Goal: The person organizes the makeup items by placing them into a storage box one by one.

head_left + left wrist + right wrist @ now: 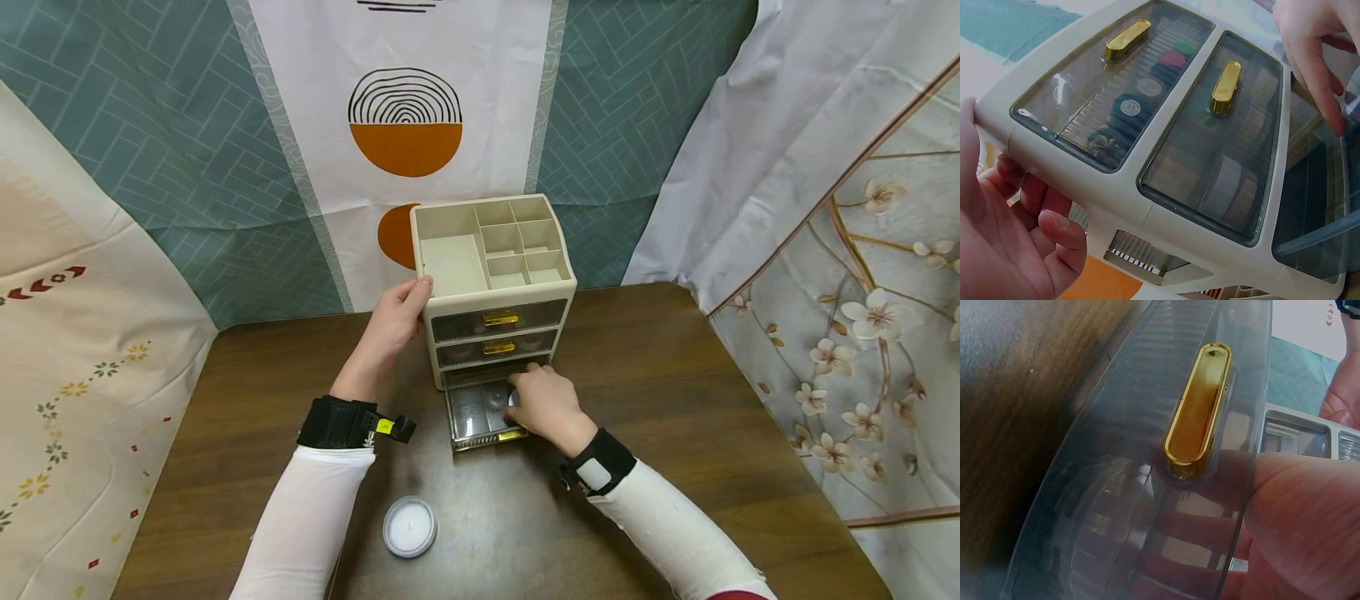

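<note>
A cream desktop drawer organizer (495, 293) stands at the back of the table. My left hand (396, 321) grips its left front edge; in the left wrist view the fingers (1032, 194) curl against its side. The bottom clear drawer (474, 408) is pulled out. My right hand (549, 403) reaches down into its right part, fingers round a whitish round thing (514, 398) that they largely cover. Through the drawer's clear front, the right wrist view shows the fingers (1194, 531) beside a gold handle (1197, 406).
A round, clear-rimmed tub with white inside (410, 527) lies on the table (247, 433) in front. Two upper drawers with gold handles (500, 317) are closed, with small coloured round things (1129, 107) inside. Patterned cloths (630, 117) hang behind and at the sides.
</note>
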A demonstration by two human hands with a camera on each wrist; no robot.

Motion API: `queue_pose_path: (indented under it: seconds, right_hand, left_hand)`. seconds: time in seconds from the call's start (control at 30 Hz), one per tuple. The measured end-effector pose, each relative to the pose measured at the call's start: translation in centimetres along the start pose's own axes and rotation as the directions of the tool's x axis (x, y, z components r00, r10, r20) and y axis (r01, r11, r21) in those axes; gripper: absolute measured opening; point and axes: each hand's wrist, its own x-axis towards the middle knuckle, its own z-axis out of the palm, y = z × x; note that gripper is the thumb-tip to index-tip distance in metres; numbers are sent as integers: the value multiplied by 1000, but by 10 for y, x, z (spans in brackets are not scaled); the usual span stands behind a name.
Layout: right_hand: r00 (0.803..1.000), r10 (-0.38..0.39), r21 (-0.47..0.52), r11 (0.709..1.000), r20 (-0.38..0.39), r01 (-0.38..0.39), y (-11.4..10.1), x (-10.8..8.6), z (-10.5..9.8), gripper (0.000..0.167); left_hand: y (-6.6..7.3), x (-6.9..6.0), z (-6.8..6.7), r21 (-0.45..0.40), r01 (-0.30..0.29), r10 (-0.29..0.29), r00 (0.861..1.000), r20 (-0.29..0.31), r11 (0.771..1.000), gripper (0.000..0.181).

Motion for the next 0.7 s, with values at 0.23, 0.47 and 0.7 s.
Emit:
queue_pose_path:
  seconds: [0.23, 0.47, 0.7]
  right_hand:
    - [1000, -6, 22, 1000, -27, 7, -2, -3, 1, 48]
    - [999, -5, 46, 999, -49, 7, -2, -4, 2, 46]
    - [997, -11, 94, 995, -70, 18, 0, -5, -1, 43]
  left_hand:
    - [0, 0, 0, -3, 0, 0, 1000, 0, 1000, 51]
    - [0, 1, 0, 0, 4, -4, 1000, 4, 1000, 50]
    - [0, 2, 0, -5, -4, 4, 1000, 4, 1000, 49]
